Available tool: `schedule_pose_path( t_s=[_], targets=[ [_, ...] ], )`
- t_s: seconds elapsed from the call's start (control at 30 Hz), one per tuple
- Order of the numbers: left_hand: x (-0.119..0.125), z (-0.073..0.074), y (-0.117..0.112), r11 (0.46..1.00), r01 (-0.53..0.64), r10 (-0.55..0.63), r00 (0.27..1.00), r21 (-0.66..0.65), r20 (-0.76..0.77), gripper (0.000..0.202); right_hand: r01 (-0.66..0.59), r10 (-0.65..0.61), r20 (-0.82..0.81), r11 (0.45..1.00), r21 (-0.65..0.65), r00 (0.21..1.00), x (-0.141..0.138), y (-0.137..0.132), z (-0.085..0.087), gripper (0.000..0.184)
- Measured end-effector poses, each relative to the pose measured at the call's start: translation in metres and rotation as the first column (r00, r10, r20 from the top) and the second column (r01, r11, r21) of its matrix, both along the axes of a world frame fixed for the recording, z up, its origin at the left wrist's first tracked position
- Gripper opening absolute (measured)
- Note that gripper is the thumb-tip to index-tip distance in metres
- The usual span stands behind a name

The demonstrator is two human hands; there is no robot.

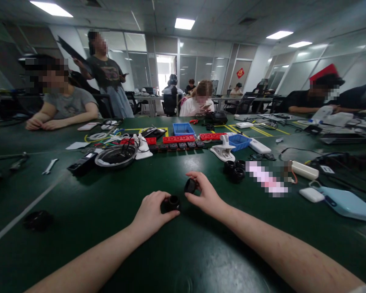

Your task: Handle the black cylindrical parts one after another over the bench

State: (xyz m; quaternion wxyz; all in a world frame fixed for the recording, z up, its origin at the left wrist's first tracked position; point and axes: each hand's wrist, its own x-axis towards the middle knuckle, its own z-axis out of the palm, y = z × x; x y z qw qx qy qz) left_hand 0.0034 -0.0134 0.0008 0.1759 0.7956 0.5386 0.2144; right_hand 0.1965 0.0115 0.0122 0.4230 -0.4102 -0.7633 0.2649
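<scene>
My left hand point(154, 209) is closed around a short black cylindrical part point(174, 201) with a round opening facing up, low at the green tabletop. Just to the right, my right hand point(205, 194) grips a black cap-like piece point(189, 186) between thumb and fingers, tilted and a little apart from the first part. A small group of similar black round parts point(238, 174) stands beyond my right hand. Far to the left lies another black object point(38, 220), too dark to make out.
Across the table are a metal bowl point(101, 163), red socket strips point(178, 138), a white clip stand point(222, 154) and blue trays point(183, 129). A wrench point(50, 166) lies left; a light-blue power bank point(350, 202) and cables lie right. Several people sit or stand beyond.
</scene>
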Motion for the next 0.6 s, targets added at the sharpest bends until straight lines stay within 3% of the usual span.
schedule_pose_path(
  t_s=[0.17, 0.3, 0.4, 0.43, 0.5, 0.53, 0.6],
  targets=[
    [-0.005, 0.0, 0.004, 0.997, -0.077, 0.077, 0.997, 0.026, -0.023, 0.043, 0.113, -0.096, 0.265, 0.992, -0.05, 0.96, 0.005, 0.012, -0.012, 0.022],
    [-0.007, 0.003, 0.003, 0.999, -0.044, 0.046, 0.995, 0.033, -0.087, 0.05, 0.14, -0.095, 0.362, 0.985, -0.1, 0.927, 0.011, 0.017, -0.015, 0.028],
    [-0.009, 0.005, 0.002, 0.999, -0.008, 0.013, 0.993, 0.039, -0.121, 0.047, 0.173, -0.133, 0.387, 0.983, -0.07, 0.913, 0.011, 0.015, -0.002, 0.051],
    [-0.01, 0.006, 0.001, 0.999, 0.004, 0.002, 0.992, 0.041, -0.127, 0.044, 0.174, -0.145, 0.387, 0.984, -0.042, 0.911, 0.01, 0.013, 0.006, 0.05],
    [-0.012, 0.008, 0.001, 0.999, 0.023, -0.017, 0.991, 0.044, -0.132, 0.038, 0.151, -0.13, 0.389, 0.988, -0.024, 0.912, 0.008, 0.008, 0.024, 0.031],
    [-0.012, 0.008, 0.001, 0.999, 0.031, -0.024, 0.991, 0.045, -0.133, 0.035, 0.119, -0.085, 0.396, 0.991, -0.063, 0.914, 0.007, 0.004, 0.032, 0.02],
    [-0.011, 0.009, -0.002, 0.998, 0.046, -0.039, 0.989, 0.05, -0.141, 0.033, 0.035, 0.061, 0.41, 0.974, -0.224, 0.91, 0.004, -0.007, 0.043, 0.02]
  ],
)
